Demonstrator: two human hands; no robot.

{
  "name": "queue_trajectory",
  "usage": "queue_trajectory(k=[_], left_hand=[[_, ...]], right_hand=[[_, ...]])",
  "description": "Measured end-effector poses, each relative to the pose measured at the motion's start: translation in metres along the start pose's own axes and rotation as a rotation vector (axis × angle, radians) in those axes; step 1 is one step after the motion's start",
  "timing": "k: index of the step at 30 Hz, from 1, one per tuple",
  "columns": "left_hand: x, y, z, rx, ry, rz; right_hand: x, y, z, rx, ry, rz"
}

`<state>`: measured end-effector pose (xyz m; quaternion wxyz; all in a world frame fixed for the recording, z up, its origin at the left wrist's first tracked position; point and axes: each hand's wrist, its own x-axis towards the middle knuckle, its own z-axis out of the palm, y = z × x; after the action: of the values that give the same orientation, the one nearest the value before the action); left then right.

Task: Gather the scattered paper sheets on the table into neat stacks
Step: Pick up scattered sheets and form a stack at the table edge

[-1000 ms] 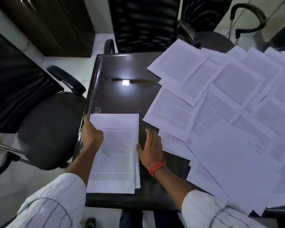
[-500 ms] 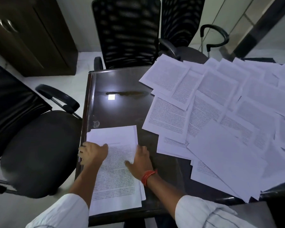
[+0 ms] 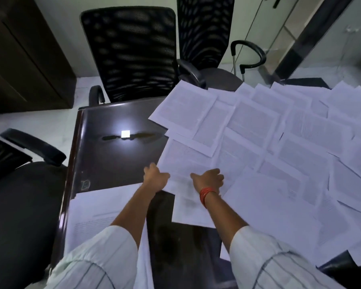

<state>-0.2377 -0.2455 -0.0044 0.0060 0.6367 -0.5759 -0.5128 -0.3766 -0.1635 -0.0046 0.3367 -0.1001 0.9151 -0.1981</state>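
Both hands are out over the near edge of the scattered sheets (image 3: 258, 142), which cover the right half of the dark table (image 3: 113, 155) in overlapping, skewed layers; the far ones overhang the back edge.

Left hand (image 3: 155, 178): at the left corner of the nearest printed sheet (image 3: 186, 161), thumb on top of the paper edge, fingers turned under or curled. It looks like a pinch on that corner, though motion blur keeps me from being sure.

Right hand (image 3: 209, 180): laid on the same sheet's near edge, palm down, fingers loosely bent rather than flat. Whether it presses or grips, I cannot tell. A red thread band (image 3: 205, 193) circles the wrist.

Likely reason for the pairing: one hand lifts a corner while the other pins or slides the page, so that thin paper does not drag its neighbours.

Gathered stack (image 3: 104, 209): at the near left of the table, edges roughly squared, partly hidden under the left sleeve (image 3: 96, 257). Most sheets remain loose, so the task is early.

Materials: white office paper, thin, matte, dense grey text blocks; glossy dark wood-look tabletop mirroring a ceiling light (image 3: 125, 134). Black mesh-back chairs (image 3: 129, 53) stand behind, and a padded one at left.
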Motion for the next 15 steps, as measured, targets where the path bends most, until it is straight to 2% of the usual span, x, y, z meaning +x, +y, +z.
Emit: queue_trajectory(k=[4,6,9,11,13,15], left_hand=[[-0.001,0.010,0.014,0.041,0.061,-0.076],[0.001,0.012,0.009,-0.053,0.100,-0.112],[0.001,0.019,-0.002,-0.319,0.100,-0.196],[-0.001,0.020,-0.006,-0.342,0.064,-0.194],[-0.009,0.024,-0.008,-0.356,0.021,-0.162],[-0.013,0.026,-0.010,-0.409,-0.101,-0.164]], right_hand=[[0.007,0.005,-0.006,0.316,-0.053,-0.032],[0.005,0.010,-0.014,0.551,-0.156,-0.027],[0.002,0.015,-0.035,0.764,-0.521,-0.010],[0.001,0.026,-0.049,0.825,-0.750,0.009],[0.004,0.040,-0.061,0.842,-0.967,0.002],[0.010,0.048,-0.072,0.751,-1.117,-0.050]])
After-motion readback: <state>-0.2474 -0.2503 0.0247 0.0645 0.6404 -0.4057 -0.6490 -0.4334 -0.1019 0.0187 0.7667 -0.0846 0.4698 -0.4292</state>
